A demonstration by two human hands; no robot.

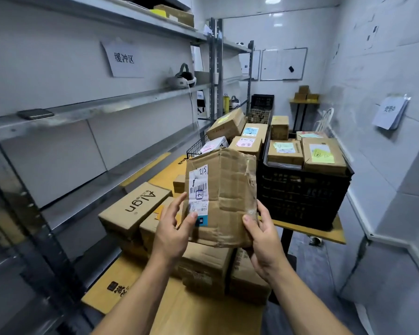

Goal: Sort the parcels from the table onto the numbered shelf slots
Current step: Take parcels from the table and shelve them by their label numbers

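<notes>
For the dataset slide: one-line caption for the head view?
Crumpled labelled parcel held in left hand and right hand above stacked boxes on the table, beside metal shelving and black crate.

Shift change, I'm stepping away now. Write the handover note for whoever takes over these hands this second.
Left hand: grips the crumpled parcel at its left edge, thumb on the label.
Right hand: grips its lower right corner.
The parcel is held up above the table, label towards the camera.
Other parcels: stacked below, by the Algn box, in the black crate and in the wire basket.
Done: one parcel picked up.
Left: place it on the rack, then sort the rest.
</notes>
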